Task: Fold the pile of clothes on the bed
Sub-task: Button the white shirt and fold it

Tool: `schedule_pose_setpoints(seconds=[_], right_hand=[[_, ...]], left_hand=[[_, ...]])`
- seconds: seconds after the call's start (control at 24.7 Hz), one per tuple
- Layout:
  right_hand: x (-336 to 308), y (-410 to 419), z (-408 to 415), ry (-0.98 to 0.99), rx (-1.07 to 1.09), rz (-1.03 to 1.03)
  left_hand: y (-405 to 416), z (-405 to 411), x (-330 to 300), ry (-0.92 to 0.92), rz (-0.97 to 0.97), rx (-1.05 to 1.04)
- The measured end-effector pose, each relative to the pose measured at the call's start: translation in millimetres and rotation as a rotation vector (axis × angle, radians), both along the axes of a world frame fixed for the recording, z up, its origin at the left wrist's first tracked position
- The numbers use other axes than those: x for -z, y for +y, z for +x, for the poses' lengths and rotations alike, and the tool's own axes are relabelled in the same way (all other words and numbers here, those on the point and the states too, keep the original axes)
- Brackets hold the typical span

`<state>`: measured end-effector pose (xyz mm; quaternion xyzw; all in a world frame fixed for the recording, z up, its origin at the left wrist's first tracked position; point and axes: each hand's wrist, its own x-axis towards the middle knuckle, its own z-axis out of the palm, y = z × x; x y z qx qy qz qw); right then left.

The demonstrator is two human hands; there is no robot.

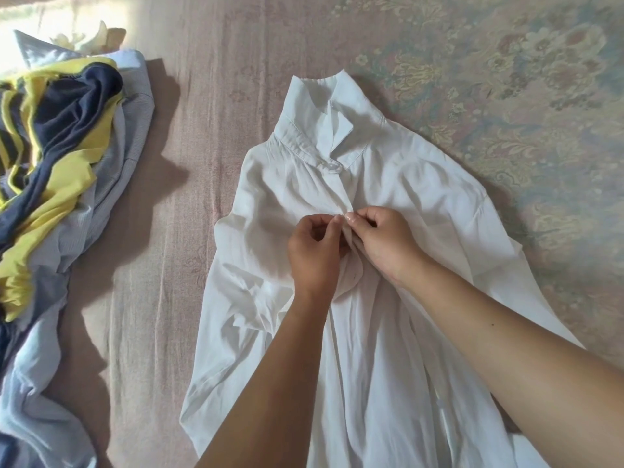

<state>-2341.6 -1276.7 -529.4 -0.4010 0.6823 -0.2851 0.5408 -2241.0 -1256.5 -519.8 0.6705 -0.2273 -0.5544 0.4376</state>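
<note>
A white shirt is spread collar-far on the bed, its front placket pinched tightly between the curled fingers of the left hand and right hand. A pile of clothes is heaped at the left.

We see the bed covered by a pinkish sheet with a faint woven pattern and long creases running toward the far edge. Toward the bed's right side the cover turns to a floral print in muted blue, tan and rose. Strong light washes out the far left corner. We also make out something pale yellow there, too blurred and overexposed to identify.
</note>
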Motion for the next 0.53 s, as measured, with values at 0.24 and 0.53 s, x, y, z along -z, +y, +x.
schedule_pose_setpoints(seconds=[0.24, 0.53], right_hand=[[1.0, 1.5, -3.1, -0.147, 0.042, -0.018], [-5.8, 5.5, -1.6, -0.168, 0.116, -0.027]], left_hand=[[1.6, 1.3, 0.9, -0.127, -0.054, 0.132], [2.3, 3.2, -1.3, -0.077, -0.03, 0.178]])
